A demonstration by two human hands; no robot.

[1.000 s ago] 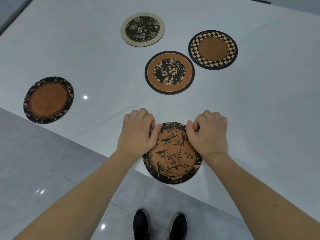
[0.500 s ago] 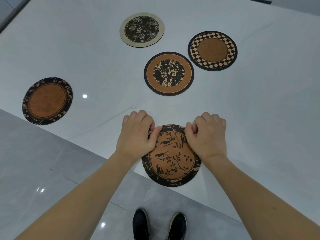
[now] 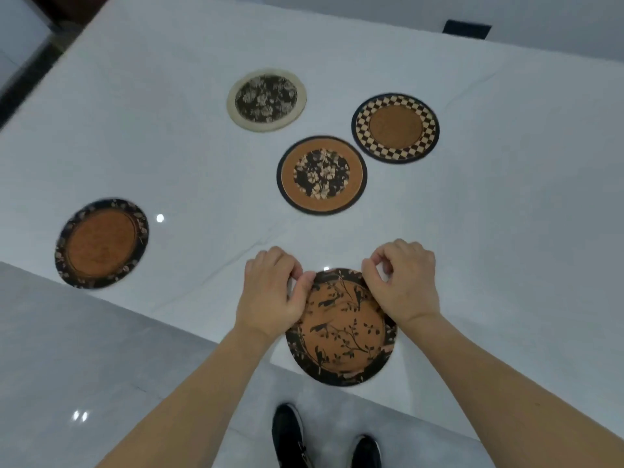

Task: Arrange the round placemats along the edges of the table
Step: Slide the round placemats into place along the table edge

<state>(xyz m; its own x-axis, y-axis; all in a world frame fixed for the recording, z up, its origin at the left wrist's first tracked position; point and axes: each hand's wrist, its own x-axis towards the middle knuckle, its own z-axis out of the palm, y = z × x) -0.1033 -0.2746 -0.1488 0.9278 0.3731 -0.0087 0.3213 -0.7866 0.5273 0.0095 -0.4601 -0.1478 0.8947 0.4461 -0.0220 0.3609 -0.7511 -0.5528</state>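
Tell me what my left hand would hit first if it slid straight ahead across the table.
Most likely the floral-centre placemat, though the left hand may pass just left of it over bare table. The line is hard to judge from this angle.

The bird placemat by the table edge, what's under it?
The bird placemat lies on the white table, its near part overhanging the grey floor. Anything directly beneath is covered.
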